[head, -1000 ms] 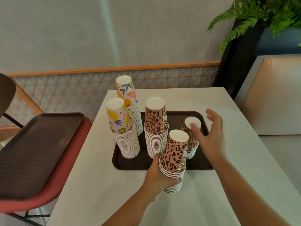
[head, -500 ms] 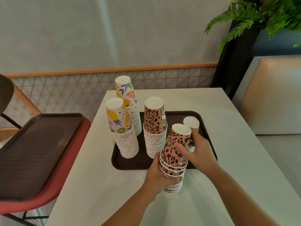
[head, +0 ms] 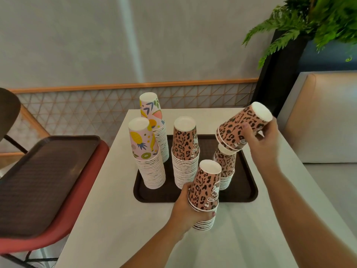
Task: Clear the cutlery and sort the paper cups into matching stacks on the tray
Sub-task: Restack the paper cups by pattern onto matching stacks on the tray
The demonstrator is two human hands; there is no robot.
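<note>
Head camera looked down at my two hands and the cups. My right hand (head: 264, 140) held a small bunch of leopard cups (head: 243, 127), tipped on its side, up in the air over the short leopard stack (head: 225, 166) on the brown tray (head: 253, 192). My fingers (head: 248, 132) were curled round the side of the bunch, near the open rims. My left hand (head: 188, 209) was wrapped round another leopard stack (head: 205, 192), low down on its side. That stack stood on the white desk (head: 116, 209), just in front of the tray.

On the tray there were also a tall leopard stack (head: 185, 151) and two fruit stacks (head: 147, 153), one behind the other. I saw no forks or spoons anywhere.

I thought paper cups like these were very light and a bit soft. If I squeezed hard, the sides would bend in. So a gentle hold round the middle seemed best, not on the thin rims. Nested cups can slip apart, so I thought the bunch should be held close to its bottom cup. Tall stacks wobble, so I thought they should be held low and kept straight.

A second brown tray (head: 44, 176) lay on a red chair (head: 58, 235) beside the desk.
</note>
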